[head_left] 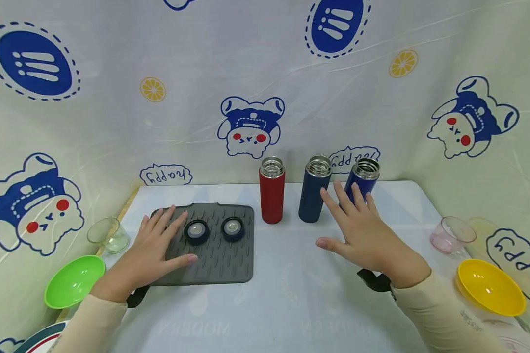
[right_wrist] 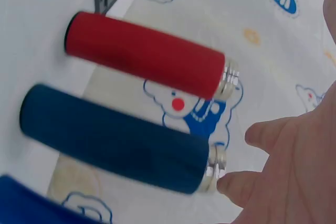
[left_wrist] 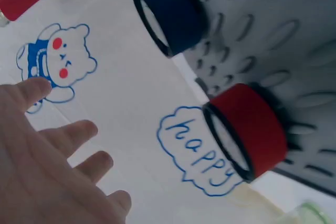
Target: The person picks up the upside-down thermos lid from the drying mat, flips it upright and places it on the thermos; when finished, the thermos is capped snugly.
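Observation:
My left hand (head_left: 152,245) is over the left part of a grey ridged mat (head_left: 223,264), fingers spread and holding nothing. Two dark round lids (head_left: 197,231) show on the mat in the head view. The left wrist view shows a navy lid (left_wrist: 170,17) and a red lid (left_wrist: 247,132) there. My right hand (head_left: 364,235), also spread and holding nothing, is nearest the blue flask (head_left: 363,180), covering its lower part. To its left, a navy flask (head_left: 313,196) and a red flask (head_left: 272,193) stand upright. All three have bare metal necks.
At the left edge are a greenish glass (head_left: 110,235), a green bowl (head_left: 75,282) and part of a rimmed plate (head_left: 39,338). On the right sit a pink glass (head_left: 451,235) and a yellow bowl (head_left: 490,287). A printed curtain hangs behind the white table (head_left: 287,304).

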### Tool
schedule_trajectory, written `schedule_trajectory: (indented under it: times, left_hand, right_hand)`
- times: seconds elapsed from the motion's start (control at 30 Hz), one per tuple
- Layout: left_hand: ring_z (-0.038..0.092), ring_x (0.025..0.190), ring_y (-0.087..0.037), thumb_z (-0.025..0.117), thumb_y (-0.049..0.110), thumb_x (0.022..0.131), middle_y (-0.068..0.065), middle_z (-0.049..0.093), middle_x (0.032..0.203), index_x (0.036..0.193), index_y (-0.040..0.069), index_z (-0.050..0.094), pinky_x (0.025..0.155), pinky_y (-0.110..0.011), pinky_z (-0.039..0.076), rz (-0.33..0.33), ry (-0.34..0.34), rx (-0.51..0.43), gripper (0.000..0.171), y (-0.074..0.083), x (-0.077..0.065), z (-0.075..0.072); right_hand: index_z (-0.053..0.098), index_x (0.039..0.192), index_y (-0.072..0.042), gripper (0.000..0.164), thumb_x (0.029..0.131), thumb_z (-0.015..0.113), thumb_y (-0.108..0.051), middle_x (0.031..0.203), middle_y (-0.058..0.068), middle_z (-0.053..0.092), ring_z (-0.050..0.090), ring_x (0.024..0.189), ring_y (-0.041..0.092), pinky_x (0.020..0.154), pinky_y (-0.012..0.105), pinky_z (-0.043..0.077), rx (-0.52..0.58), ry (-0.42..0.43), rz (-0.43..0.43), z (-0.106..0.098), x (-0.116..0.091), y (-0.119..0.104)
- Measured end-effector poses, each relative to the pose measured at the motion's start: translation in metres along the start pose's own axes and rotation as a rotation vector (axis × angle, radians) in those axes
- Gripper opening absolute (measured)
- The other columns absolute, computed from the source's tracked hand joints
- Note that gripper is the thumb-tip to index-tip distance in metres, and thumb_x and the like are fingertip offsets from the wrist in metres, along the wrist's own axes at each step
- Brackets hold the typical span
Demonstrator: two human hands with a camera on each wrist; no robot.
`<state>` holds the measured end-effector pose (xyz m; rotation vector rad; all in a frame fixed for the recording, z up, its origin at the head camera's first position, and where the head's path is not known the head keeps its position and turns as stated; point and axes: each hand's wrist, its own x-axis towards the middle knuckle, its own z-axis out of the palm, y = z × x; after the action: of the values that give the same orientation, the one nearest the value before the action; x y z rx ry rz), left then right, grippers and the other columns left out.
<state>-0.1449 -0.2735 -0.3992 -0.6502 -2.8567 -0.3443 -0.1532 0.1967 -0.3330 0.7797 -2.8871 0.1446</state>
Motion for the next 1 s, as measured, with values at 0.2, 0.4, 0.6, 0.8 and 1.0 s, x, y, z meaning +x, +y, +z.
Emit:
schedule_trajectory:
  times: [0.2, 0.4, 0.6, 0.8, 1.0]
  left_hand:
    - [0.015, 0.132, -0.047, 0.069, 0.051, 0.079, -0.023, 0.021, 0.147, 0.148, 0.009, 0.025, 0.104, -0.062, 0.009, -0.085, 0.138, -0.019, 0.092, -0.01, -0.009, 0.006]
    - [0.023, 0.123, -0.053, 0.074, 0.035, 0.08, -0.031, 0.03, 0.137, 0.143, -0.003, 0.028, 0.095, -0.067, 0.02, -0.226, 0.216, -0.12, 0.087, -0.014, -0.017, 0.016]
    - [0.018, 0.125, -0.054, 0.071, 0.032, 0.083, -0.035, 0.024, 0.137, 0.141, -0.009, 0.026, 0.095, -0.068, 0.019, -0.387, 0.265, -0.18, 0.084, -0.013, -0.018, 0.033]
    - [0.016, 0.127, -0.05, 0.071, 0.027, 0.082, -0.035, 0.023, 0.137, 0.14, -0.013, 0.02, 0.101, -0.06, 0.012, -0.589, 0.335, -0.239, 0.087, -0.015, -0.011, 0.042]
    - [0.021, 0.127, -0.052, 0.071, 0.03, 0.081, -0.038, 0.023, 0.138, 0.143, -0.011, 0.013, 0.1, -0.062, 0.02, -0.801, 0.296, -0.344, 0.094, -0.019, -0.007, 0.041]
  right_hand:
    - [-0.001, 0.151, -0.028, 0.094, 0.081, 0.034, -0.078, 0.155, 0.005, -0.008, -0.015, 0.136, 0.035, 0.105, 0.059, -0.003, 0.037, 0.01, -0.04, 0.011, 0.01, -0.017]
    - [0.002, 0.151, -0.027, 0.093, 0.081, 0.038, -0.076, 0.154, -0.003, -0.014, -0.005, 0.137, 0.039, 0.105, 0.061, 0.003, 0.078, 0.031, -0.088, 0.026, 0.023, -0.034]
    - [0.003, 0.152, -0.024, 0.093, 0.082, 0.036, -0.076, 0.154, 0.0, -0.012, -0.007, 0.137, 0.039, 0.104, 0.061, 0.006, 0.094, 0.031, -0.143, 0.038, 0.035, -0.05]
    - [-0.001, 0.151, -0.026, 0.093, 0.081, 0.034, -0.077, 0.156, 0.006, -0.001, -0.007, 0.137, 0.036, 0.105, 0.06, 0.008, 0.123, 0.037, -0.173, 0.05, 0.046, -0.063]
    - [0.002, 0.151, -0.027, 0.093, 0.081, 0.037, -0.076, 0.156, 0.004, 0.001, -0.007, 0.138, 0.032, 0.107, 0.056, 0.009, 0.159, 0.023, -0.171, 0.066, 0.052, -0.072]
